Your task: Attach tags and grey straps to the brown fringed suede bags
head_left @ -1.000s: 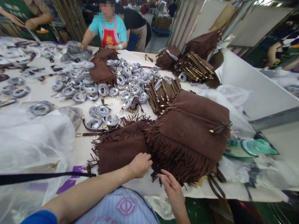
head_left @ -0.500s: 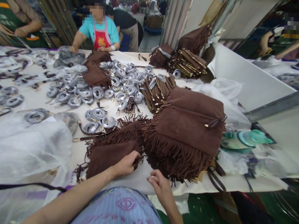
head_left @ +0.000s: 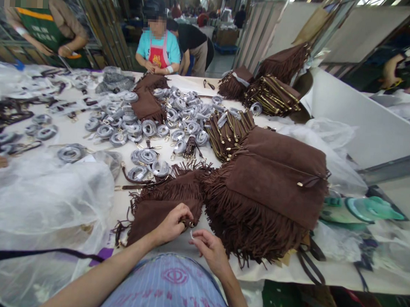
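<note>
A brown suede fringed bag (head_left: 161, 206) lies at the near table edge. My left hand (head_left: 172, 223) is closed on its near right corner, where a small metal ring shows. My right hand (head_left: 211, 247) sits just right of it, fingers pinched on something small and pale that I cannot make out. A stack of larger brown fringed bags (head_left: 275, 184) lies to the right, touching the first bag.
Several coiled grey straps (head_left: 147, 130) cover the middle of the table. Clear plastic bags (head_left: 41, 200) heap at the left. More brown bags (head_left: 272, 93) are piled at the far side. A person in a red apron (head_left: 158, 48) works opposite. A teal object (head_left: 370, 209) lies right.
My left hand slid from the bag's top surface to its near right corner and closed there. My right hand drew in toward it and pinched shut.
</note>
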`<state>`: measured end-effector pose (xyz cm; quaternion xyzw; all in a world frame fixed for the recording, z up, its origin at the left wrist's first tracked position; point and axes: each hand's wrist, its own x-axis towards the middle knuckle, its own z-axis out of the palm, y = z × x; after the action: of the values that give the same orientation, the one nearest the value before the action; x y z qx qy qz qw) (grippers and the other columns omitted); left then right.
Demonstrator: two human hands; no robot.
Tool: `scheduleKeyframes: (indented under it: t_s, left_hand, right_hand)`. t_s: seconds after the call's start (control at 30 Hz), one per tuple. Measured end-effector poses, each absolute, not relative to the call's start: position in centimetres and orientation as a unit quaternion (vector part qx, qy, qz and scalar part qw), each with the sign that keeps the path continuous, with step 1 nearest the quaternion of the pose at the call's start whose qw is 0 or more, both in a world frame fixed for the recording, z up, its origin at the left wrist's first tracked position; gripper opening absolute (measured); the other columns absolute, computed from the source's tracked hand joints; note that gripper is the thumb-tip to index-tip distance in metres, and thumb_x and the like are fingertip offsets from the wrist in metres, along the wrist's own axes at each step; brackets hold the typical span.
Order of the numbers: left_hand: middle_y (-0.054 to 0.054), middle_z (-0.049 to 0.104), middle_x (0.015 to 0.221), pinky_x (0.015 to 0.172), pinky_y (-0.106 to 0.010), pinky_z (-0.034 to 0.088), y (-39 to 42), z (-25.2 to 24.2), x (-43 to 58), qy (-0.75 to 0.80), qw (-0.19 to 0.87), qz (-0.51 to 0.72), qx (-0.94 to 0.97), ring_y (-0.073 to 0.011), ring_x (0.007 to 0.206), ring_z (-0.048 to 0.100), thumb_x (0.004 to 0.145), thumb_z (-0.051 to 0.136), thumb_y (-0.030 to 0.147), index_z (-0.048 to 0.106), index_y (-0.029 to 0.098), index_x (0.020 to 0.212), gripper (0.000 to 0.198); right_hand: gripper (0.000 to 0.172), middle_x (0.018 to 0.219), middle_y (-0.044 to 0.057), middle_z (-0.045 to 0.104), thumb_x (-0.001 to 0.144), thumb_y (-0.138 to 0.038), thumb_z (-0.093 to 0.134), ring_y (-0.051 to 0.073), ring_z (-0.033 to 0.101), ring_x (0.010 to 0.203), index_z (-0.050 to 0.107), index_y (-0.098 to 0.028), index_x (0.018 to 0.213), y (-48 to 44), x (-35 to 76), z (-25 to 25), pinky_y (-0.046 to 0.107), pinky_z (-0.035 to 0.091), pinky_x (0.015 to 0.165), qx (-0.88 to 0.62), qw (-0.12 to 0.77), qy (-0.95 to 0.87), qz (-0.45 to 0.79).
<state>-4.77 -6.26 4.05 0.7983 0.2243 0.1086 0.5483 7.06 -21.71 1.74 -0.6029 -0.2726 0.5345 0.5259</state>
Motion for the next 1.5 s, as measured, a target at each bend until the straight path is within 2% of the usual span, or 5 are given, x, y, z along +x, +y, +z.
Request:
scheduleKeyframes:
  t_s: [0.3,0.47,0.73,1.07,1.5]
  left_hand:
    - [-0.002,0.057,0.091,0.078,-0.027,0.044,-6.5,2.5,-4.8,0.270,0.615,0.101,0.734,-0.0147,0.084,0.053,0.056,0.039,0.001,0.053,0.015,0.100,0.049]
    - [-0.004,0.060,0.098,0.090,-0.032,0.041,-6.4,3.0,-4.9,0.206,0.581,0.099,0.781,-0.0180,0.098,0.053,0.059,0.038,0.002,0.061,0.016,0.098,0.048]
    - [-0.002,0.060,0.089,0.083,-0.029,0.043,-6.7,2.8,-4.6,0.267,0.629,0.090,0.725,-0.0174,0.088,0.054,0.061,0.040,0.005,0.059,0.015,0.094,0.039]
    - [0.000,0.058,0.084,0.075,-0.025,0.041,-6.9,2.7,-4.4,0.273,0.656,0.093,0.697,-0.0143,0.081,0.053,0.058,0.039,0.003,0.056,0.015,0.094,0.042]
    - [0.000,0.057,0.082,0.073,-0.024,0.040,-7.3,1.9,-4.4,0.265,0.648,0.097,0.707,-0.0137,0.078,0.050,0.061,0.041,0.002,0.057,0.015,0.092,0.037]
  right_hand:
    - [0.034,0.060,-0.005,0.057,0.069,-0.048,0.076,0.005,0.028,0.041,0.061,-0.019,0.078,-19.6,6.2,2.7,0.017,0.014,0.039,-0.547,0.611,-0.121,0.559]
    - [0.034,0.072,-0.002,0.061,0.070,-0.048,0.075,0.004,0.024,0.044,0.061,-0.018,0.081,-19.5,7.0,3.0,0.018,0.014,0.041,-0.549,0.623,-0.117,0.545]
    - [0.026,0.064,0.000,0.060,0.071,-0.045,0.071,0.016,0.050,0.061,0.067,-0.020,0.072,-19.6,7.7,2.9,0.025,0.039,0.056,-0.666,0.567,-0.230,0.427]
    - [0.016,0.082,0.005,0.069,0.083,-0.027,0.058,0.022,0.061,0.075,0.074,-0.028,0.085,-19.8,8.0,3.9,0.029,0.039,0.069,-0.788,0.415,-0.390,0.234]
    - [0.023,0.081,0.002,0.072,0.081,-0.033,0.060,0.021,0.066,0.075,0.072,-0.025,0.099,-19.2,7.7,2.9,0.028,0.045,0.072,-0.776,0.433,-0.351,0.294]
